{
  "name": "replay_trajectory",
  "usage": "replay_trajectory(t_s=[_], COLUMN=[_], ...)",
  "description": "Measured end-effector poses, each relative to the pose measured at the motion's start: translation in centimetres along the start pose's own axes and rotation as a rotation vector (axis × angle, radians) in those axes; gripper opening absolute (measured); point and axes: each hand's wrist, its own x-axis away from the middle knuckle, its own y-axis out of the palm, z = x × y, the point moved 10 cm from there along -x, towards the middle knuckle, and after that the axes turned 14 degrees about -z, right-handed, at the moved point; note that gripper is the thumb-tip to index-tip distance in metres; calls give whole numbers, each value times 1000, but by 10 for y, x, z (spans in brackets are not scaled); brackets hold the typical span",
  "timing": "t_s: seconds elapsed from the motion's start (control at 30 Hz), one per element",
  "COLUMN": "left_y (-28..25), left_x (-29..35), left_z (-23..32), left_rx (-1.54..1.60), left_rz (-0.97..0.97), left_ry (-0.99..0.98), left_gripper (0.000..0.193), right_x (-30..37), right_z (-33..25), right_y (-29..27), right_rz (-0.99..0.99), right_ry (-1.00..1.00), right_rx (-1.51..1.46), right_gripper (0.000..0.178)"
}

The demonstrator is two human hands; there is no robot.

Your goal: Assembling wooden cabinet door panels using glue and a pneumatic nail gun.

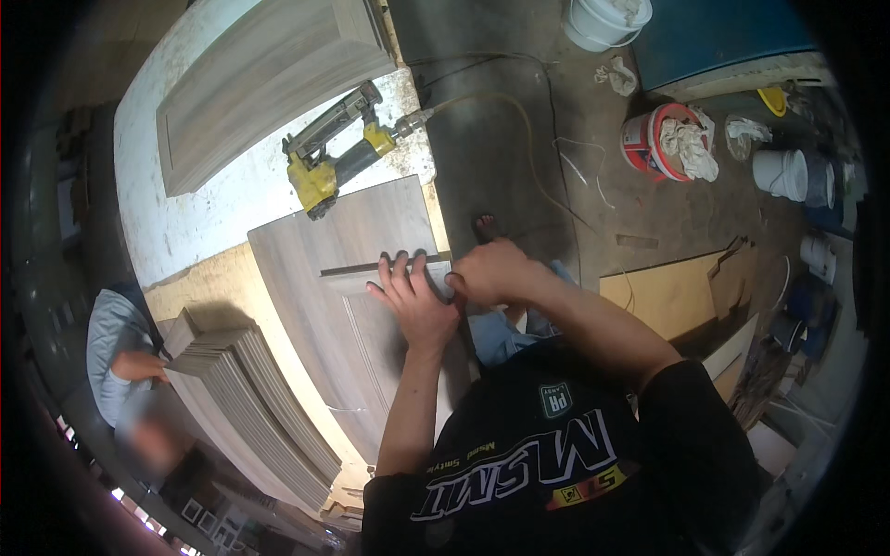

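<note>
A grey-brown wood-grain cabinet door (306, 264) with a recessed panel lies on the workbench in front of me. A narrow dark gap crosses it beside a rail. My left hand (417, 306) rests on the door, its fingers spread and reaching over the rail, the fingertips at the gap. At the right end of that rail my right hand (496, 273) is closed on the door's edge; the thumb shows, but most of the fingers are hidden. Beyond the door lies a yellow and black nail gun (338, 153), touched by neither hand.
Another framed door (269, 88) lies farther along the white bench top (204, 227). Stacked panels (255, 408) stand at the left, beside another person's arm (137, 364). An air hose (524, 120) runs to the floor, where a red bucket (640, 144) and a board (658, 296) are.
</note>
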Motion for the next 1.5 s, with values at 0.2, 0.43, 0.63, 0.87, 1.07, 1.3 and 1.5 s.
replay_trajectory(t_s=[0.2, 0.43, 0.63, 0.87, 1.07, 1.3, 1.5], left_y=[-4, 6, 6, 6, 1, 9, 13], left_x=[0, -3, -7, 0, -1, -3, -5], left_z=[3, -5, 1, -5, 3, 1, 4], left_rx=[11, -30, -51, -12, 10, 0, -1], left_rz=[116, 164, 180, 188, 169, 126, 53], left_ry=[39, 41, 44, 29, 55, 75, 51], left_gripper=[66, 69, 67, 64, 59, 65, 59], right_x=[-11, -121, -140, 49, 114, 73, 38], right_z=[-8, -81, -82, -42, 57, 84, 83], right_y=[-136, -175, -177, -156, -51, 73, 102], right_rz=[518, 593, 485, 726, 478, 504, 372], right_ry=[-127, -311, -308, -553, -661, -840, -918], right_rx=[-77, 203, 150, -496, -1345, -1558, -1739], right_gripper=[18, 40, 57, 93, 102, 82, 84])
